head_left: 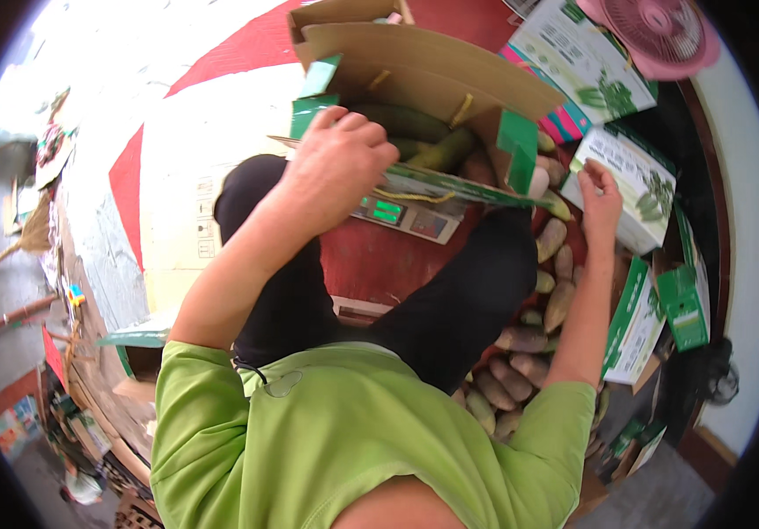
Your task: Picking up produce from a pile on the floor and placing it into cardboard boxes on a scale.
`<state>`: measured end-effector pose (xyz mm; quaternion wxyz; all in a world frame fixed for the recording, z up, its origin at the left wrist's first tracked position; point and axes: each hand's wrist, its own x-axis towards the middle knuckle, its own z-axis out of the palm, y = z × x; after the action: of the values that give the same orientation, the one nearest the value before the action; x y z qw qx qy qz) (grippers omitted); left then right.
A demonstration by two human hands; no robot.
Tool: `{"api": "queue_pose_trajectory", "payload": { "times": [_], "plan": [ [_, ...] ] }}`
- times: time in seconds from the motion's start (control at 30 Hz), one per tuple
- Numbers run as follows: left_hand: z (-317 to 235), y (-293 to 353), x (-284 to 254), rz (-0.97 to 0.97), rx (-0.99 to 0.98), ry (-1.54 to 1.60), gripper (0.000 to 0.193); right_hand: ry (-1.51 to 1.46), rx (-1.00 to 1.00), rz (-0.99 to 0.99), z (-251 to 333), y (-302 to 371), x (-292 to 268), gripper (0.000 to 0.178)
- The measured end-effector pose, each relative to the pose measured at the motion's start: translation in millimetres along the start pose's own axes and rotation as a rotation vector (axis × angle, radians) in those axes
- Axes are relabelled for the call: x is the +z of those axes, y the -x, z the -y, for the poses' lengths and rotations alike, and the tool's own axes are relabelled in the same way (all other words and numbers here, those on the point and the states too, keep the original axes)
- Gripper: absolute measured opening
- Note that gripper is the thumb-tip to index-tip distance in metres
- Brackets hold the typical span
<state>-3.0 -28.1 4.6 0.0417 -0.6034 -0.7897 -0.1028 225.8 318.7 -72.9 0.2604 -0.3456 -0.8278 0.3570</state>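
Note:
An open cardboard carton [432, 62] with green and white sides stands between my knees, its back flap raised. Long green vegetables [441, 152], radish-like, lie inside it. The carton rests on a scale [419, 220] with a lit green display, partly hidden under its front. My left hand [344, 159] is at the carton's near left corner, fingers bent over its edge. My right hand [598, 189] is raised beside a white and green carton [631, 181], fingers bent and apart, with nothing visible in them. A yellow cord [415, 197] hangs along the open carton's front.
Purplish and greenish root vegetables [512, 379] lie in a heap on the red floor by my right knee. More cartons [635, 322] stand along the right wall. A pink fan [657, 26] is at the far right. Flattened cardboard [177, 212] covers the floor at left.

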Motion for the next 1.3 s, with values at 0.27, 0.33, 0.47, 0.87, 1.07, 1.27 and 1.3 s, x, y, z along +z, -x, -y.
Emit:
{"api": "queue_pose_trajectory", "payload": {
  "times": [0.27, 0.33, 0.47, 0.87, 1.07, 1.27, 1.3],
  "plan": [
    [-5, -16, 10, 0.045, 0.001, -0.069, 0.003, 0.455, -0.474, 0.238, 97, -95, 33, 0.036],
    [-6, -13, 15, -0.030, -0.001, -0.065, 0.003, 0.354, -0.395, 0.370, 92, -110, 44, 0.022],
    [4, -7, 21, -0.121, 0.034, -0.043, 0.005, 0.480, -0.373, 0.399, 109, -111, 54, 0.015],
    [105, 60, -11, -0.297, -0.123, 0.103, 0.007, 0.514, -0.610, 0.428, 252, -122, 113, 0.013],
    [137, 133, -49, -0.404, -0.205, 0.034, 0.006, 0.477, -0.825, 0.465, 341, -104, 169, 0.012],
    [156, 226, -102, -0.366, -0.341, -0.187, 0.006, 0.312, -0.889, 0.508, 402, -54, 231, 0.013],
    [157, 243, -106, -0.345, -0.362, -0.214, 0.008, 0.260, -0.957, 0.514, 408, -41, 245, 0.013]
  ]
}}
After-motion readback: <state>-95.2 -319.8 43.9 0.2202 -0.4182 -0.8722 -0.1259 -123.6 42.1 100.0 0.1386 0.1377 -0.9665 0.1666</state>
